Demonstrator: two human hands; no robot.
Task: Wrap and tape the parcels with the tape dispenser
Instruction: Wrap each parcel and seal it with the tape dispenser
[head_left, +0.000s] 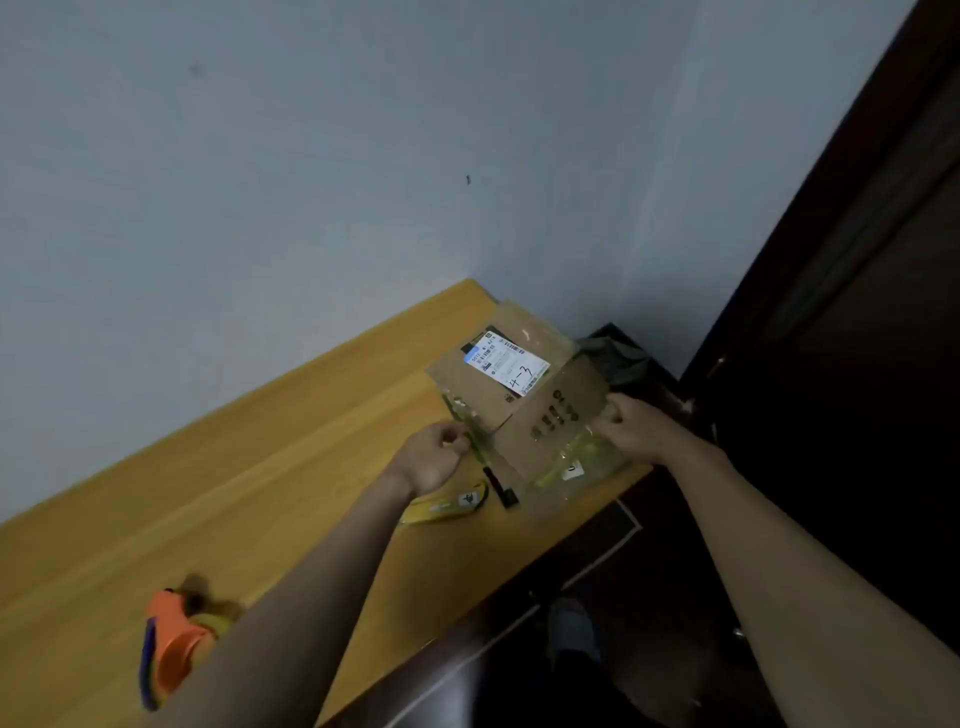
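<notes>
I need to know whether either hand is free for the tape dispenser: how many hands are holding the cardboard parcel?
2: the left hand pinches the cardboard parcel's left edge, the right hand grips its right edge. The tape dispenser lies untouched on the table.

A pale grey-blue wall (311, 156) fills most of the view and meets a second wall in a corner. A wooden desk (208, 493) of orange-yellow grain stands against it. A dark brown door (857, 312) stands at right, above dim, dark floor (597, 561)
</notes>
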